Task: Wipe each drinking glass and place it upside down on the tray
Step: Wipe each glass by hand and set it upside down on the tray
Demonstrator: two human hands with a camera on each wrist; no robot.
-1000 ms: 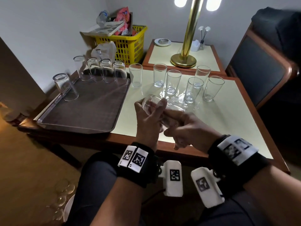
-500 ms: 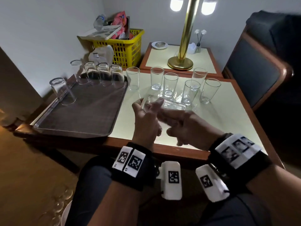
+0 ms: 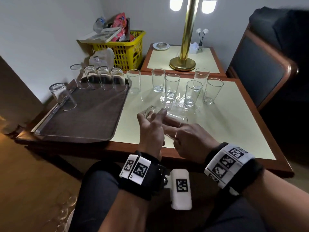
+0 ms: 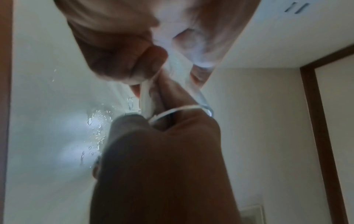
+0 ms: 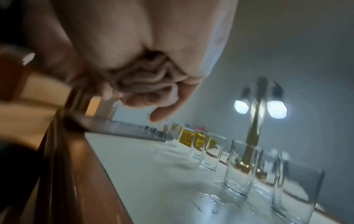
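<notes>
Left hand (image 3: 151,131) gripped the clear, straight-sided drinking glass (image 3: 164,115), fingers curled round its closed end. We held it on its side, above the pale yellow tabletop (image 3: 225,124) near the front edge, base pointing toward the tray. Right hand (image 3: 192,139) had fingers pushed into the open mouth; the left wrist view showed them inside the rim. We could not make out a cloth in any view.

Five glasses stood inverted on the dark rectangular metal tray (image 3: 80,126). Six clear upright glasses (image 3: 192,92) waited on the table, among water droplets (image 3: 180,101).

Judgement: glass is rigid, light, brittle, and likely slick when wet. We would hold it round the thick base, not the thin rim, and lower it mouth-down gently, clear of its neighbours.
</notes>
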